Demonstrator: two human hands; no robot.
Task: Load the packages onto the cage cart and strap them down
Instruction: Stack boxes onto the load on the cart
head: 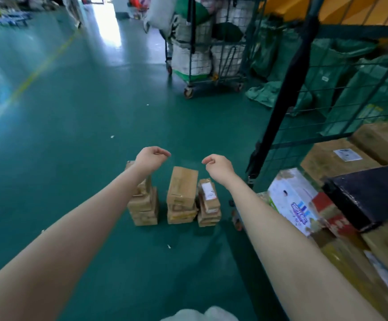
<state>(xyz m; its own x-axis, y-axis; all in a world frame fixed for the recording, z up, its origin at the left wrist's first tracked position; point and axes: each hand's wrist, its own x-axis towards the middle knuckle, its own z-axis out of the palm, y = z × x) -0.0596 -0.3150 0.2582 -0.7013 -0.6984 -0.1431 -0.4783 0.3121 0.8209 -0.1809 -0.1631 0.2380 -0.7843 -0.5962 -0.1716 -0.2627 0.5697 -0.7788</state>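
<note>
Green warehouse floor (84,112) is seen stretching far and left, with a yellow line (37,72) painted across it; three stacks of small cardboard packages are set on it, near the middle: a left stack (144,209), a middle stack (182,188) and a right stack (209,200), close together. Both bare arms are held out over them; the left hand (152,158) and the right hand (218,166) are kept loosely curled, fingers drooping, and nothing is gripped by either; the left stack is partly hidden by the left wrist. At the right a cage cart (304,141) is seen, already loaded with boxes (327,158); a black strap (288,89) is hung down its mesh side. Farther off, a second cart (202,77) is filled with sacks (193,59).
</note>
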